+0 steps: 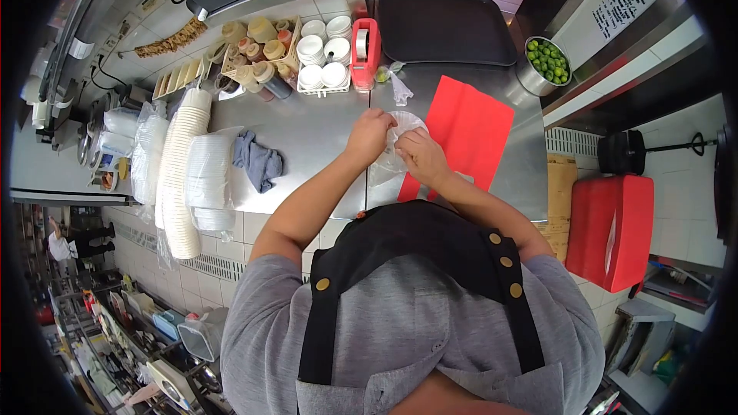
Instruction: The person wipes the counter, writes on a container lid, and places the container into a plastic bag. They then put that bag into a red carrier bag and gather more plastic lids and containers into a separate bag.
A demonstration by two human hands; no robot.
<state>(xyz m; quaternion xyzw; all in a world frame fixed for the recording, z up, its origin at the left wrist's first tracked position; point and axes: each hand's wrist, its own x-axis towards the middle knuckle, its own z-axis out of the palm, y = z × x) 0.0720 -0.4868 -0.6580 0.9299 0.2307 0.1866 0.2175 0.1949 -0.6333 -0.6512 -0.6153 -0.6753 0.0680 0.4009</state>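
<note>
My left hand (371,136) grips the rim of a clear plastic bag (383,172) over the steel counter, fingers pinched. On the bag's other side, my right hand (425,158) has its fingers closed on the thin plastic. The upper part of the bag flares into a round, translucent shape between both hands; what is inside I cannot make out. Under and beside my right forearm lies a flat red sheet or bag (473,127). Just beyond the hands is a small knotted clear bag (400,91) with something green at its end.
A red tape dispenser (365,54) stands beside a basket of white cups (322,91). Behind are a black tray (447,27) and a steel pot of green fruit (530,81). To the left lie a blue-grey cloth (258,160), stacked lids (209,177) and sauce bottles (273,81).
</note>
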